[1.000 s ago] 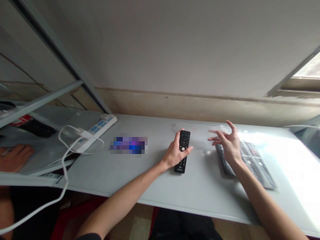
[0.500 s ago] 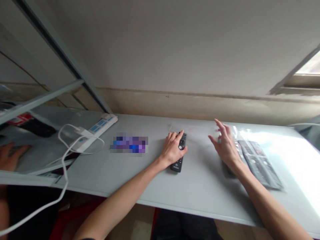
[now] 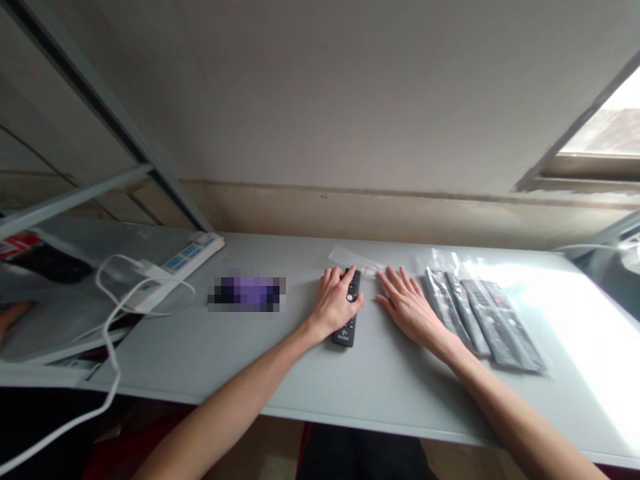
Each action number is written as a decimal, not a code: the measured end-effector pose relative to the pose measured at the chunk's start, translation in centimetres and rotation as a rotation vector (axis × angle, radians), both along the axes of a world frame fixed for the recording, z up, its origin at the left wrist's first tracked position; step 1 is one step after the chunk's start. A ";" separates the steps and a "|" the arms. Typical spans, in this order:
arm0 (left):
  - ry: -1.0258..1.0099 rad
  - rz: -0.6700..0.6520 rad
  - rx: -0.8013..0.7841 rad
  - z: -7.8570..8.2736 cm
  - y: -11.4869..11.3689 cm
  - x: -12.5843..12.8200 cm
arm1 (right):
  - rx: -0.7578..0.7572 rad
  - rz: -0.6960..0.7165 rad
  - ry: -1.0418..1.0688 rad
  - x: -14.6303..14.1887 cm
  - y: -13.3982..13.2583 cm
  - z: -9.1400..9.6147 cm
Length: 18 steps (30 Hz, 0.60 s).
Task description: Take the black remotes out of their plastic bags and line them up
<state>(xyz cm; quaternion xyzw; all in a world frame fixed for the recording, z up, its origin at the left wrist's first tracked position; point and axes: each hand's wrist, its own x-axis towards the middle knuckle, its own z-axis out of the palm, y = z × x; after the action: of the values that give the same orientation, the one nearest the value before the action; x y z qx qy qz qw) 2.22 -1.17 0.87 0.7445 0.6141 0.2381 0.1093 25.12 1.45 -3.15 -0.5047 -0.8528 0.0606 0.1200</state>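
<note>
A black remote control (image 3: 345, 335) lies on the grey table, partly covered by my left hand (image 3: 334, 299), whose fingers and thumb close around its sides. To the right, my right hand (image 3: 407, 303) is spread palm down with the fingers apart, low over the table or resting on it. Near its fingertips lies a clear plastic bag (image 3: 367, 265), flattened behind the remote. Several bagged remote controls (image 3: 505, 320) lie side by side to the right of my right hand, each in clear plastic.
At the left, a white power strip (image 3: 175, 270) has a white cable (image 3: 116, 353) looping over the table edge. A blurred-out purple and black item (image 3: 247, 295) lies left of the remote. Metal frame bars (image 3: 107, 110) rise at the left. Another person's hand (image 3: 13, 313) is at the far left.
My right hand has moved left, from above the bagged remotes down toward the table by the plastic bag, its fingers now flatter. My left hand stays on the remote. The view has shifted slightly.
</note>
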 end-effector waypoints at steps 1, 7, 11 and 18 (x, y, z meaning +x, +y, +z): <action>0.011 -0.003 0.003 0.0 -0.1 0.0 | -0.002 0.007 0.005 0.2 0.1 0.0; 0.069 -0.021 0.025 0.2 -0.1 -0.1 | -0.011 0.056 0.046 0.7 0.7 0.8; 0.045 -0.010 0.056 0.2 0.0 -0.2 | 0.070 0.036 0.041 0.8 0.7 1.4; -0.030 -0.060 0.042 0.2 -0.3 0.0 | 0.090 -0.025 0.029 -0.3 -0.5 2.1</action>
<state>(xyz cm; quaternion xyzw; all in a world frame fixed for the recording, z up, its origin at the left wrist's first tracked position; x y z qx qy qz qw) 2.20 -1.48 1.10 0.7611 0.5844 0.2589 0.1099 24.81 0.94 -1.07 -0.5083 -0.8465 0.0280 0.1556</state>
